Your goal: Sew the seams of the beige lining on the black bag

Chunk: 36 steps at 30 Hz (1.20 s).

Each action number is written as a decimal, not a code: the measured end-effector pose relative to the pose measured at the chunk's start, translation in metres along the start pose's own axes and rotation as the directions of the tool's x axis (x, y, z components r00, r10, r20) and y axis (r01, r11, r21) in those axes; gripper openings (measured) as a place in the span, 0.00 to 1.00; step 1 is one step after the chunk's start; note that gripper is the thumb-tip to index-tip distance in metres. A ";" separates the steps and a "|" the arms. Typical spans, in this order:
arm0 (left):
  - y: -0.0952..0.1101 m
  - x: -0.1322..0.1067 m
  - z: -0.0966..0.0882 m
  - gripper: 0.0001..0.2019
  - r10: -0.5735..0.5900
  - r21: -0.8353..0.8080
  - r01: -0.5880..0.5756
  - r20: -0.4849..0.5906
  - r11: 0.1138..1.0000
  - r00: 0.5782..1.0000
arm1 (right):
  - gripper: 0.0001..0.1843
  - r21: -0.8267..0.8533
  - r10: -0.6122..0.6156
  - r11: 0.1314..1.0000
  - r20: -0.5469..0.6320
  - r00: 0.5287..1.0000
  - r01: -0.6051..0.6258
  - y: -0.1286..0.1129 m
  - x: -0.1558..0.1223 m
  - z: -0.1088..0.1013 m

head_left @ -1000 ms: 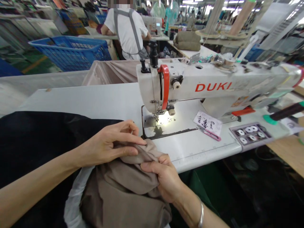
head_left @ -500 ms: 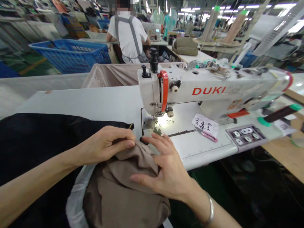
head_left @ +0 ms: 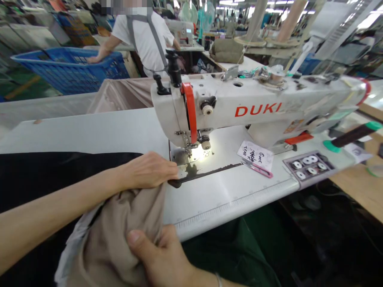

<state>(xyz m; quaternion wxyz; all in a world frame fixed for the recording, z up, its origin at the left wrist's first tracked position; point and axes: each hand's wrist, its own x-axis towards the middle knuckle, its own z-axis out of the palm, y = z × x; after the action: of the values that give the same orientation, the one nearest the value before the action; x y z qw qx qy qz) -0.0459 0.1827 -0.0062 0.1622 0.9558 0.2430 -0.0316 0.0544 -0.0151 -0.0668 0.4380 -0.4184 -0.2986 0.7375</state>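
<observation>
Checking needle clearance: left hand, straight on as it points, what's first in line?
The left hand would meet the metal plate of the DUKI sewing machine first, just past its fingertips; depth is unclear, so they may already touch it.

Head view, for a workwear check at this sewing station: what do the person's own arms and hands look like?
Both forearms are bare, and neither the left hand nor the right hand wears gloves. A thin silver-coloured bangle circles the right wrist; the left wrist shows none.
</observation>
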 end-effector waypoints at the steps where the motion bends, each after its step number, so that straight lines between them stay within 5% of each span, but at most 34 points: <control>1: 0.000 0.009 0.006 0.16 -0.015 -0.035 0.015 -0.014 0.999 1.000 | 0.36 -0.062 -0.019 0.998 -0.076 0.997 0.014 -0.006 -0.007 -0.017; 5: 0.002 0.024 0.006 0.18 -0.040 -0.226 0.032 -0.032 0.974 0.999 | 0.32 -0.348 -0.100 0.936 -0.105 0.989 0.057 -0.031 -0.033 -0.081; 8: 0.003 0.023 -0.004 0.13 0.005 -0.367 -0.006 -0.004 0.930 1.000 | 0.29 -0.559 -0.104 0.828 -0.075 0.992 0.045 -0.044 -0.046 -0.106; 12: 0.002 0.019 -0.011 0.09 0.034 -0.479 -0.020 0.022 0.878 0.999 | 0.24 -0.755 -0.209 0.645 -0.020 0.978 0.122 -0.069 -0.053 -0.115; 18: -0.001 0.015 -0.013 0.10 0.034 -0.523 -0.015 0.027 0.852 0.999 | 0.10 -0.769 -0.547 0.520 0.035 0.836 0.372 -0.122 -0.008 -0.101; 24: -0.002 0.013 -0.015 0.12 0.019 -0.514 0.005 0.041 0.858 0.999 | 0.13 -0.626 -0.389 0.712 0.028 0.921 0.319 -0.116 0.051 -0.086; 31: -0.011 -0.002 -0.029 0.10 -0.072 -0.456 0.103 0.086 0.884 0.994 | 0.19 -0.336 -0.236 0.915 0.004 0.972 0.224 -0.105 0.054 -0.096; 36: -0.004 -0.007 -0.029 0.11 -0.061 -0.397 0.073 0.041 0.915 0.997 | 0.23 -0.238 -0.196 0.951 0.024 0.980 0.196 -0.109 0.056 -0.099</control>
<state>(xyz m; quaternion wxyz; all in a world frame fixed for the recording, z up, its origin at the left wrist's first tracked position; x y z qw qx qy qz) -0.0541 0.1921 0.0210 0.3555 0.8935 0.2745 -0.0005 0.1693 0.0902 -0.0451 0.4555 -0.4365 -0.4254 0.6488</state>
